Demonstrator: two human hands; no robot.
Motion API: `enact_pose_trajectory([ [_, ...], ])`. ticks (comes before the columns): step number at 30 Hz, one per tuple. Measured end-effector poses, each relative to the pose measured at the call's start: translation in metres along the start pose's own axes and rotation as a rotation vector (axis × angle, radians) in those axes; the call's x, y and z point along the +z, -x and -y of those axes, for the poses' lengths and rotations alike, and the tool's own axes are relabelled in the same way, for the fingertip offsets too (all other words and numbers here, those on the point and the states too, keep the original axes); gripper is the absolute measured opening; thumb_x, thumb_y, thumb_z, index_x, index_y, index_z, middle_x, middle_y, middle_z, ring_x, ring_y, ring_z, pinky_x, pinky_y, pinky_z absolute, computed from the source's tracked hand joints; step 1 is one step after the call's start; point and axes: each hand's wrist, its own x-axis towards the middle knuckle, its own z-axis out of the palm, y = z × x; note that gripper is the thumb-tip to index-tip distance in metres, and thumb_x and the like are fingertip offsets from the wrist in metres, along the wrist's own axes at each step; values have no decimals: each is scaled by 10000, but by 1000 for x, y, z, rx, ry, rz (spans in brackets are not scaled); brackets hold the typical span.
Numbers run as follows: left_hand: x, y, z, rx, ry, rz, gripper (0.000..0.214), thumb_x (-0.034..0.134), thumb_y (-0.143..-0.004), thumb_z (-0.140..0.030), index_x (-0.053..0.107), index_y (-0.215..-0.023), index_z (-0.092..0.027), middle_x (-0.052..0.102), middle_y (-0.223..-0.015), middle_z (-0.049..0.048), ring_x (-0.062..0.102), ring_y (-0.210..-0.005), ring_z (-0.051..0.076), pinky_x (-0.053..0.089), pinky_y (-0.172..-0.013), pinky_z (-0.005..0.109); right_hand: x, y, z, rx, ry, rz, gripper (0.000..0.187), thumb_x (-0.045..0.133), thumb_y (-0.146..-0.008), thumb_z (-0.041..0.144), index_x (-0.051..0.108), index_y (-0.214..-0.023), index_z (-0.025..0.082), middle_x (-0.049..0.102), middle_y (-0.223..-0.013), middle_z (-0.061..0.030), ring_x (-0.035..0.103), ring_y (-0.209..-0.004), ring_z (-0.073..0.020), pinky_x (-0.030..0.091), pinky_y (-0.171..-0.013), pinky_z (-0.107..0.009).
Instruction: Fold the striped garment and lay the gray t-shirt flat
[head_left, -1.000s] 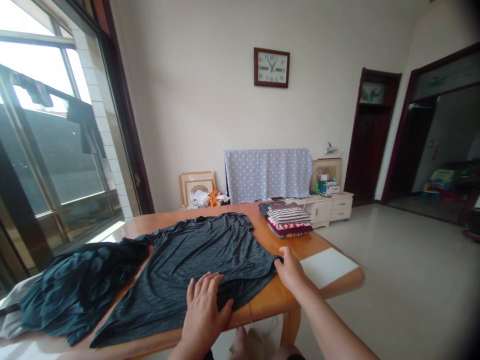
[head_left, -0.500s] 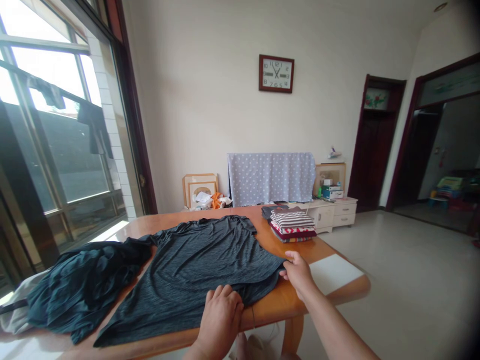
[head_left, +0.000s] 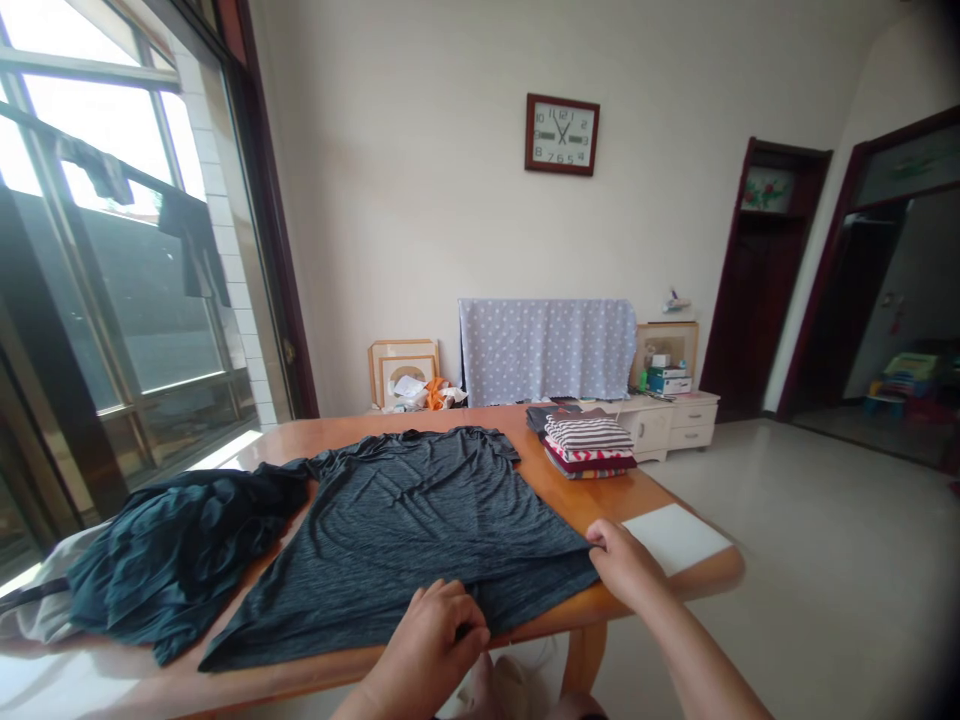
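Observation:
A dark grey T-shirt (head_left: 420,530) of thin, streaky cloth lies spread over the wooden table, its hem along the near edge. My right hand (head_left: 626,565) pinches the hem's right corner and holds the cloth taut. At the middle of the hem, my left hand (head_left: 431,640) has its fingers curled down against the shirt; the fingertips are partly hidden, but they seem closed on the cloth. A crumpled heap of dark clothing (head_left: 180,550) lies left of the shirt, touching its sleeve.
Folded clothes (head_left: 589,445) are stacked on the table (head_left: 330,432) at the far right. A white sheet (head_left: 679,537) lies by the right corner. Behind stand a low white cabinet (head_left: 656,430) and a polka-dot cloth cover (head_left: 547,350). A light grey garment (head_left: 37,605) is at far left.
My right hand has drawn the hem corner right and towards me, so the shirt's lower right side lies straighter. My left hand has shifted slightly, its fingers more curled. The view has tilted a little.

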Motion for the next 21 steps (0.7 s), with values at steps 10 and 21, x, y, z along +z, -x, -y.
enact_pose_trajectory([
  [10, -9, 21, 60, -117, 6, -431, 218, 480, -996, -351, 673, -974, -251, 706, -944, 39, 642, -941, 209, 470, -856, 335, -5, 2, 30, -216, -238, -1, 392, 517, -824, 213, 652, -1190, 255, 695, -1241, -62, 653, -1139, -212, 484, -963, -321],
  [21, -59, 87, 133, -658, -573, -598, 416, 452, -884, -168, 657, -1229, -276, 651, -1352, 53, 509, -1309, 303, 387, -1029, 462, 38, 24, 98, -507, -24, 129, 331, 576, -818, 178, 715, -1097, 289, 719, -1129, -33, 627, -1082, -238, 420, -946, -359],
])
